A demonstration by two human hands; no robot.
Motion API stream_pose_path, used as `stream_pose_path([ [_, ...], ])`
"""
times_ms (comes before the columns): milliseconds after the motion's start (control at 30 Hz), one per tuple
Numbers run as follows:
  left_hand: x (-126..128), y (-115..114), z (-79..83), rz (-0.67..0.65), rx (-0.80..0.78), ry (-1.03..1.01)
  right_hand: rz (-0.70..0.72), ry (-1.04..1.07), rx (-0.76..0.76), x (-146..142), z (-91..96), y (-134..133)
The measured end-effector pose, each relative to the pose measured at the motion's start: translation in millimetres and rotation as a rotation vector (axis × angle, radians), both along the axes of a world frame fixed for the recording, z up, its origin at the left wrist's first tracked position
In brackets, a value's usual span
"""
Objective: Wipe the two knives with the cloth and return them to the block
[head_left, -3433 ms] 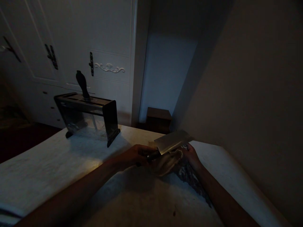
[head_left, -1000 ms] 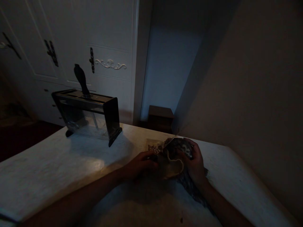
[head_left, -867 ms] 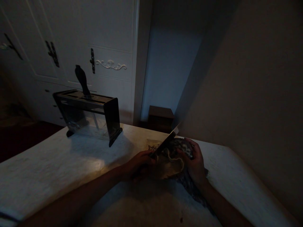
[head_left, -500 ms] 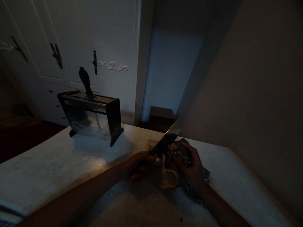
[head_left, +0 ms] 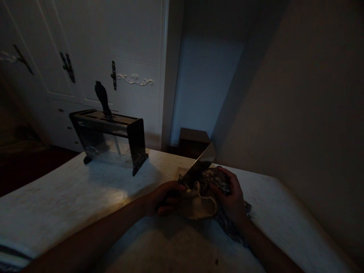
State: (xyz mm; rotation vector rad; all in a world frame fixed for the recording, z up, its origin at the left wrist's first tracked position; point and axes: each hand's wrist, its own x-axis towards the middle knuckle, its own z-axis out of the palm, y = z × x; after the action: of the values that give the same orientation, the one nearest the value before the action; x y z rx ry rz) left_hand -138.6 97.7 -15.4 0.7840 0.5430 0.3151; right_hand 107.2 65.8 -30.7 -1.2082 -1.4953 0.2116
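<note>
My left hand (head_left: 167,198) is closed round the handle of a broad-bladed kitchen knife (head_left: 202,162), whose blade slants up and away to the right. In my right hand (head_left: 233,198) is a bunched, dark patterned cloth (head_left: 218,179), gripped between thumb and fingers close beside the blade. Whether the cloth touches the blade, I cannot tell. More of the same fabric seems to trail under my right wrist. Between the hands hangs a tan piece (head_left: 199,207) with a pale, wavy edge; dim light hides what it is.
A knife block (head_left: 136,140) with clear sides stands on the pale table (head_left: 113,189) to the left, one black-handled knife (head_left: 101,96) upright in it. Behind are a white wardrobe (head_left: 136,45) and a small brown box-like piece (head_left: 195,135). A wall (head_left: 298,113) rises on the right.
The tan piece has shifted slightly up and right, showing more of its surface. My right hand and the cloth have moved a little; the knife stays almost in place.
</note>
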Motion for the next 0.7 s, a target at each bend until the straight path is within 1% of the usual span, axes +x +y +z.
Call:
stream_pose_path([
  [167, 0, 2, -1.5, 0.017, -0.042, -0.019, -0.007, 0.030, -0.008, 1, -0.1, 1],
  [367, 0, 5, -1.9, 0.049, -0.120, -0.038, -0.037, 0.050, -0.016, 2, 5.1, 1],
  [433, 1, 4, -1.2, 0.065, -0.120, -0.049, -0.056, 0.059, -0.021, 2, 7.0, 1],
  [500, 2, 3, -0.1, 0.095, -0.081, -0.038, -0.081, 0.075, -0.014, 1, 8.7, 1],
  [567, 5, 1, 0.7, 0.157, 0.004, -0.007, -0.104, 0.102, -0.009, 1, 9.8, 2],
  [700, 12, -4, 1.1, 0.315, 0.266, 0.122, -0.126, 0.158, -0.006, 3, 9.7, 5],
])
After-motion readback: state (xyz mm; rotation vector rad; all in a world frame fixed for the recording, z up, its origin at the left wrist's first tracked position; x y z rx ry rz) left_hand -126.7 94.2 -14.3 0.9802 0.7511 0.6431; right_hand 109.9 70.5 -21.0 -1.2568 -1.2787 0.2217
